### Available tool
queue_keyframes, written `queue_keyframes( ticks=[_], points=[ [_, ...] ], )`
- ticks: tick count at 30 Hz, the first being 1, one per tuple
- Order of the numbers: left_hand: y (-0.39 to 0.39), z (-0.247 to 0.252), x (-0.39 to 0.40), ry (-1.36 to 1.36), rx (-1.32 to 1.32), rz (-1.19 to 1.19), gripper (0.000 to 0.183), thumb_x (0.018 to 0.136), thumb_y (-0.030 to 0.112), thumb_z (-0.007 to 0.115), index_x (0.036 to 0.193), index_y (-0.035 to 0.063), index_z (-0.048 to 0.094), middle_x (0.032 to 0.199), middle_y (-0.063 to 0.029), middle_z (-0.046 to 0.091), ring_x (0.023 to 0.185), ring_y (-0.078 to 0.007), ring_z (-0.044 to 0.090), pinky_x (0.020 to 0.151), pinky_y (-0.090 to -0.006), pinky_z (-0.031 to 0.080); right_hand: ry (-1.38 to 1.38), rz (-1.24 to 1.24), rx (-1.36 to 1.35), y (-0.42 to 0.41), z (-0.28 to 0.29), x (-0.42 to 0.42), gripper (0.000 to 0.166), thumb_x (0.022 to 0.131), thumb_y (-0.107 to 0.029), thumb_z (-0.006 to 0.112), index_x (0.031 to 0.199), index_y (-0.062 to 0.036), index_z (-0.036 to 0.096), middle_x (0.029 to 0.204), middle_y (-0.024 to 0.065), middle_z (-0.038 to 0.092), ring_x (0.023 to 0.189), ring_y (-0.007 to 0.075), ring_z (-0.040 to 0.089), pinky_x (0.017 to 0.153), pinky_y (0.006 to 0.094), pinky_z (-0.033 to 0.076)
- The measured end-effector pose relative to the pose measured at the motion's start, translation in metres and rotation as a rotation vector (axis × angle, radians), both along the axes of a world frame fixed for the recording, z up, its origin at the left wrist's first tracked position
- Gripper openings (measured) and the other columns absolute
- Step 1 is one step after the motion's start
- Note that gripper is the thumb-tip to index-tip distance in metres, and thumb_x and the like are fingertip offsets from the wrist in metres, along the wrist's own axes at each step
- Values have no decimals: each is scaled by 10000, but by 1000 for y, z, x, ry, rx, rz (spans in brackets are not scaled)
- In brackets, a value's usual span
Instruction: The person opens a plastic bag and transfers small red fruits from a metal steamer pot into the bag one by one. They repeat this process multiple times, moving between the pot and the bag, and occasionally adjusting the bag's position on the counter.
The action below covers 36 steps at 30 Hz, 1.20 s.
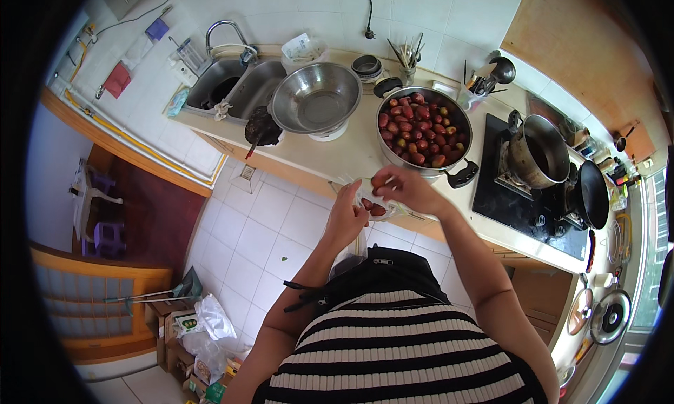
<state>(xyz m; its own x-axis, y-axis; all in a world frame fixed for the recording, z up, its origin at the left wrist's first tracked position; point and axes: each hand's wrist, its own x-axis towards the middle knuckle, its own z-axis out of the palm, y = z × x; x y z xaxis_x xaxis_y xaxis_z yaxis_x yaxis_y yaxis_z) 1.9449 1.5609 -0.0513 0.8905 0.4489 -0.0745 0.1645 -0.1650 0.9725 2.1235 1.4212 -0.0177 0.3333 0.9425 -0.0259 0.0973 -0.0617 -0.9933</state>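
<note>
My left hand (345,217) grips the edge of a clear plastic bag (394,210) in front of the counter's edge. A few dark-red jujubes (377,209) lie inside it. At the bag's mouth my right hand (410,191), slightly blurred, has a reddish jujube (377,184) between its fingers. Just beyond the right hand, a wide two-handled steel steamer pot (388,152) stands on the counter. It is heaped with red jujubes (418,125), some with yellowish-green patches. The pot's near handle (463,173) points towards me.
Left of the pot, a large steel basin (316,101) rests on a white base beside the double sink (258,90). A dark lumpy object (261,127) lies at the counter's front. A steel pot (537,151) and a frying pan (590,196) occupy the black gas hob (505,209) on the right.
</note>
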Motion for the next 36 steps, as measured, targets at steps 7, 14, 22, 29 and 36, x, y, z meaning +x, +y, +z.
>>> queue_keyframes(
  ticks=[7,14,22,29,36],
  points=[
    [-4,-2,-2,-32,24,7,664,854,-101,530,1501,-9,417,1454,-185,463,705,-215,702,648,-302,574,-978,-92,-261,-1,-17,-42,407,870,-175,755,1237,-61,620,1002,147,684,922,321,716,743,385,584],
    [7,-24,-4,69,-27,35,671,843,-95,527,1499,-11,414,1544,-175,424,754,-193,701,646,-301,577,-952,-451,68,-16,-2,3,274,837,-26,710,1108,-56,678,1021,127,674,1005,357,662,875,430,555],
    [4,-25,-10,8,25,23,651,852,-93,506,1492,-18,416,1572,-179,401,752,-173,681,648,-298,581,-918,-445,-509,-7,0,68,217,792,-193,779,964,-74,721,916,119,738,928,333,678,828,448,552],
    [4,-10,-8,-44,7,-6,649,861,-99,503,1497,-16,404,1609,-159,372,700,-184,670,619,-295,559,-626,-359,88,-15,32,13,171,815,-164,750,940,-67,685,861,118,743,829,326,716,759,416,571],
    [10,2,-7,-28,-21,34,655,880,-104,492,1519,11,409,1546,-149,440,700,-134,653,623,-277,555,-989,-97,-386,3,-7,-58,337,952,-427,669,994,-96,709,868,82,721,865,278,708,710,419,580]
  ],
)
